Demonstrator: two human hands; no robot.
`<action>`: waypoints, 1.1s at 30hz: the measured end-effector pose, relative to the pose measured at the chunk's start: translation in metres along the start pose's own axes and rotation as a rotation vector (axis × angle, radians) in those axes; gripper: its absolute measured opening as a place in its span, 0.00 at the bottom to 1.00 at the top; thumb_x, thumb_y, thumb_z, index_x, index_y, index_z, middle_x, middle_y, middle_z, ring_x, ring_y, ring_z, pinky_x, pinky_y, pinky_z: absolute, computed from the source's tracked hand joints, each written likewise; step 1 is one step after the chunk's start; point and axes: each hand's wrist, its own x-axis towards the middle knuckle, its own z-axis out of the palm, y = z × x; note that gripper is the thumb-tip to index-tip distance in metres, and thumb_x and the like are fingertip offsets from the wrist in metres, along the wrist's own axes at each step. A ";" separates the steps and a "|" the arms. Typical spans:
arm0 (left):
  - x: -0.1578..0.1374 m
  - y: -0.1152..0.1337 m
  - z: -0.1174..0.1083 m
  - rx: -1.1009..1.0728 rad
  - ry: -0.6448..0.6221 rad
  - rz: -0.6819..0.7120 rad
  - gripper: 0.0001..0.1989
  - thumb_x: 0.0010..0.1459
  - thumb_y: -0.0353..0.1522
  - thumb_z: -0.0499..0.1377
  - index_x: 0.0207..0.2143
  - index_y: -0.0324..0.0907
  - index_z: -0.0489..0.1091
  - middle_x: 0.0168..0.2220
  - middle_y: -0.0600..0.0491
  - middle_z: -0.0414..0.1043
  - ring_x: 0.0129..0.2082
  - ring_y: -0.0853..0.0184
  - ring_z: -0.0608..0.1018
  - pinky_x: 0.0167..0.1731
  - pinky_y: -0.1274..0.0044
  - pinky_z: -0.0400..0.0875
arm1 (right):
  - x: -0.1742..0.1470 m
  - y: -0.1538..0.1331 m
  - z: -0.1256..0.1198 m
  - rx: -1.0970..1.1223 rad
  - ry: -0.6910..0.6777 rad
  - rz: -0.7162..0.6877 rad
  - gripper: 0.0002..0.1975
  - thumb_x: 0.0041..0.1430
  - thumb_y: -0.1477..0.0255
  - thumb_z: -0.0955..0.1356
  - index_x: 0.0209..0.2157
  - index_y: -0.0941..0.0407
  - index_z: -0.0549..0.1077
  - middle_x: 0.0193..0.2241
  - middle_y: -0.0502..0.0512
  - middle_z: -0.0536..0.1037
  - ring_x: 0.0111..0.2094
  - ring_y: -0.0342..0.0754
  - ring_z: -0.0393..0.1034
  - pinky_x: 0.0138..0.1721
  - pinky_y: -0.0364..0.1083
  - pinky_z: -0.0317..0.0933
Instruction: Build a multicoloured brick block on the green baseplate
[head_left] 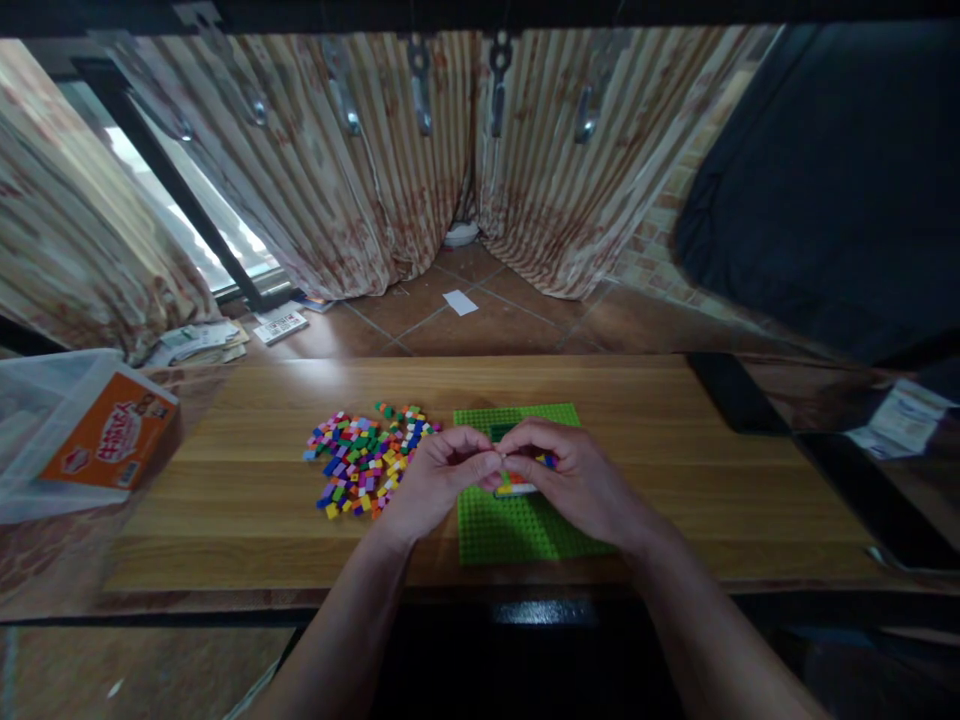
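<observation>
Both hands meet over a green studded baseplate (480, 535) that lies flat on the wooden table. My left hand (442, 475) is closed, thumb and forefinger pinched together at the fingertips. Opposite it, my right hand (577, 480) is pinched too, its fingertips touching those of the left. Whatever sits between them is too small and too hidden to name. Below the fingers, a row of coloured toy bricks (516, 490), with white, yellow and orange showing, sits on the plate, partly covered. Left of the plate spreads a loose pile of small multicoloured bricks (364, 465).
The wooden table (247, 480) runs across the view. A translucent plastic bin (52, 430) with an orange label stands at its left end. Dark flat panels (735, 392) lie at the right. Beyond are a tiled floor, papers and striped curtains (360, 200).
</observation>
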 end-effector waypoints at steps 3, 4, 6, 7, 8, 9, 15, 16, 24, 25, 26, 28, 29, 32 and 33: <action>0.003 -0.001 0.000 0.062 0.060 -0.005 0.15 0.53 0.42 0.63 0.31 0.37 0.72 0.27 0.52 0.75 0.26 0.72 0.75 0.31 0.78 0.71 | -0.003 0.012 -0.019 0.058 0.137 0.053 0.04 0.58 0.69 0.68 0.33 0.53 0.76 0.31 0.50 0.77 0.34 0.45 0.71 0.37 0.45 0.63; 0.005 -0.002 -0.001 0.091 0.097 -0.004 0.15 0.53 0.42 0.63 0.30 0.37 0.72 0.27 0.52 0.75 0.26 0.72 0.74 0.30 0.79 0.70 | -0.005 0.018 -0.027 0.071 0.209 0.080 0.04 0.57 0.68 0.69 0.33 0.54 0.76 0.31 0.50 0.77 0.34 0.45 0.71 0.37 0.45 0.63; 0.008 -0.006 -0.005 0.144 0.172 -0.011 0.15 0.52 0.42 0.63 0.28 0.38 0.71 0.26 0.53 0.73 0.25 0.73 0.73 0.29 0.80 0.68 | -0.008 0.029 -0.042 0.054 0.322 0.138 0.05 0.55 0.67 0.70 0.32 0.54 0.76 0.31 0.51 0.78 0.34 0.46 0.71 0.38 0.46 0.64; 0.010 -0.009 -0.007 0.171 0.200 -0.018 0.14 0.51 0.41 0.63 0.27 0.38 0.71 0.25 0.54 0.72 0.25 0.73 0.72 0.28 0.80 0.67 | -0.010 0.035 -0.049 0.028 0.345 0.165 0.06 0.54 0.67 0.70 0.32 0.54 0.76 0.31 0.51 0.78 0.34 0.46 0.71 0.38 0.46 0.64; 0.011 -0.012 -0.009 0.202 0.218 -0.025 0.14 0.51 0.41 0.63 0.27 0.38 0.71 0.24 0.55 0.71 0.24 0.73 0.71 0.27 0.81 0.66 | -0.011 0.040 -0.053 -0.004 0.344 0.187 0.06 0.54 0.66 0.70 0.32 0.54 0.76 0.31 0.51 0.78 0.34 0.47 0.72 0.38 0.46 0.64; 0.012 -0.015 -0.010 0.234 0.225 -0.030 0.13 0.50 0.40 0.63 0.27 0.38 0.71 0.23 0.56 0.70 0.24 0.73 0.70 0.26 0.81 0.65 | -0.012 0.044 -0.056 -0.033 0.323 0.203 0.07 0.54 0.66 0.70 0.32 0.55 0.76 0.30 0.52 0.78 0.34 0.47 0.72 0.38 0.47 0.64; 0.016 -0.025 -0.012 0.347 0.207 -0.016 0.12 0.50 0.38 0.62 0.34 0.38 0.73 0.26 0.55 0.71 0.26 0.72 0.70 0.26 0.80 0.64 | -0.010 0.060 -0.046 -0.087 0.180 0.239 0.07 0.55 0.67 0.68 0.30 0.55 0.76 0.29 0.51 0.79 0.32 0.46 0.72 0.36 0.46 0.64; 0.016 -0.025 -0.012 0.345 0.198 -0.018 0.12 0.51 0.38 0.62 0.34 0.38 0.73 0.27 0.55 0.72 0.26 0.71 0.71 0.27 0.80 0.65 | -0.009 0.061 -0.043 -0.082 0.182 0.243 0.07 0.55 0.67 0.68 0.30 0.55 0.76 0.29 0.51 0.79 0.32 0.46 0.72 0.36 0.46 0.64; 0.015 -0.025 -0.011 0.354 0.098 -0.010 0.11 0.53 0.37 0.60 0.35 0.37 0.73 0.26 0.55 0.71 0.26 0.72 0.70 0.26 0.80 0.64 | -0.002 0.066 -0.032 -0.024 0.208 0.256 0.06 0.54 0.69 0.68 0.31 0.55 0.77 0.30 0.52 0.81 0.32 0.46 0.73 0.37 0.47 0.65; 0.014 -0.025 -0.011 0.357 0.095 -0.010 0.11 0.53 0.36 0.60 0.35 0.37 0.73 0.27 0.55 0.71 0.26 0.72 0.70 0.27 0.80 0.64 | -0.002 0.066 -0.031 -0.015 0.216 0.262 0.06 0.53 0.69 0.68 0.31 0.55 0.77 0.30 0.52 0.81 0.32 0.46 0.74 0.37 0.47 0.65; 0.014 -0.025 -0.011 0.360 0.095 -0.010 0.11 0.53 0.36 0.60 0.35 0.37 0.73 0.27 0.55 0.72 0.26 0.72 0.70 0.27 0.80 0.64 | -0.002 0.067 -0.031 -0.006 0.220 0.266 0.06 0.53 0.69 0.68 0.31 0.55 0.77 0.30 0.52 0.81 0.32 0.46 0.74 0.37 0.47 0.65; 0.014 -0.025 -0.010 0.357 0.102 -0.013 0.11 0.53 0.36 0.60 0.35 0.37 0.73 0.27 0.54 0.72 0.27 0.71 0.70 0.27 0.80 0.64 | -0.002 0.068 -0.030 0.009 0.227 0.273 0.06 0.52 0.69 0.69 0.31 0.55 0.77 0.30 0.53 0.81 0.31 0.46 0.74 0.36 0.47 0.66; 0.014 -0.024 -0.009 0.354 0.106 -0.019 0.11 0.53 0.36 0.60 0.35 0.37 0.72 0.27 0.54 0.72 0.27 0.71 0.70 0.27 0.80 0.64 | -0.002 0.069 -0.030 0.014 0.233 0.274 0.06 0.52 0.68 0.69 0.31 0.55 0.77 0.30 0.52 0.81 0.31 0.46 0.74 0.36 0.47 0.66; 0.014 -0.024 -0.007 0.339 0.107 -0.033 0.10 0.52 0.35 0.60 0.34 0.37 0.72 0.27 0.55 0.72 0.27 0.72 0.71 0.27 0.80 0.63 | -0.002 0.070 -0.031 0.042 0.262 0.273 0.07 0.50 0.67 0.70 0.31 0.55 0.76 0.30 0.52 0.81 0.32 0.47 0.74 0.37 0.47 0.67; 0.014 -0.023 -0.007 0.337 0.106 -0.033 0.10 0.52 0.35 0.60 0.34 0.37 0.72 0.27 0.55 0.72 0.27 0.72 0.71 0.27 0.80 0.63 | -0.002 0.070 -0.031 0.056 0.271 0.279 0.07 0.50 0.67 0.70 0.31 0.55 0.76 0.29 0.52 0.80 0.31 0.46 0.74 0.36 0.47 0.67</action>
